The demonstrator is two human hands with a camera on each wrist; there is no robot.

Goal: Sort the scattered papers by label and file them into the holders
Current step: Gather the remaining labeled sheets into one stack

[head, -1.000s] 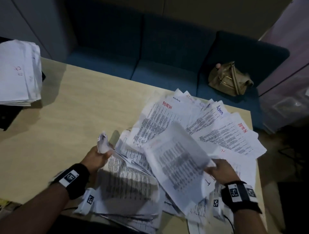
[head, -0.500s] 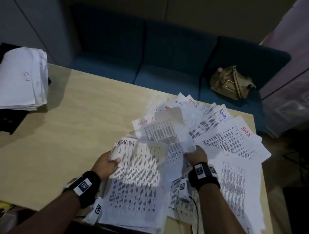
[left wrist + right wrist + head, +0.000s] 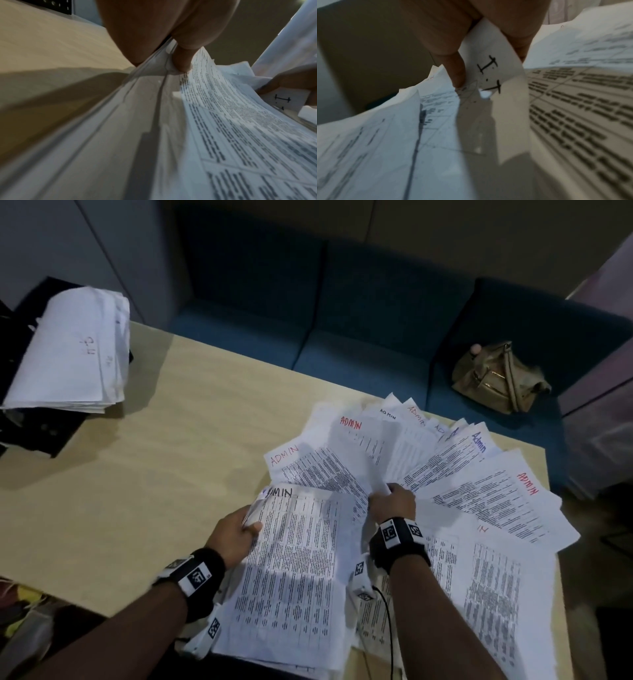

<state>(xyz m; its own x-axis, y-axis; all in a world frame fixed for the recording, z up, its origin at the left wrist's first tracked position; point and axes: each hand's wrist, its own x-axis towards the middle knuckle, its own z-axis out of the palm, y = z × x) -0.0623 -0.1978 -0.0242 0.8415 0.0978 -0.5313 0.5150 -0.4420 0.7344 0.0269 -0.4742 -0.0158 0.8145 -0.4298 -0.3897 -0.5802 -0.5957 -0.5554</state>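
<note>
Printed sheets marked ADMIN point(image 3: 404, 460) lie fanned over the right half of the wooden table point(image 3: 144, 491). My left hand point(image 3: 236, 532) grips the left edge of a stack of papers point(image 3: 294, 570) whose top sheet reads ADMIN; in the left wrist view the thumb point(image 3: 183, 60) presses onto that stack point(image 3: 171, 135). My right hand point(image 3: 394, 503) pinches the corner of a sheet near the middle of the fan. The right wrist view shows that sheet point(image 3: 489, 70) marked I.T between thumb and fingers. A black file holder point(image 3: 37, 422) at the far left carries a pile of papers point(image 3: 72, 350).
A dark blue sofa point(image 3: 342, 337) runs behind the table, with a tan handbag point(image 3: 496, 378) on its right seat. More printed sheets point(image 3: 496, 594) hang over the table's near right corner. Bare tabletop lies to the left of the stack.
The loose sheet my right hand held up a second ago is down. That hand has moved forward and left to the middle of the fan. My left hand keeps its grip on the stack.
</note>
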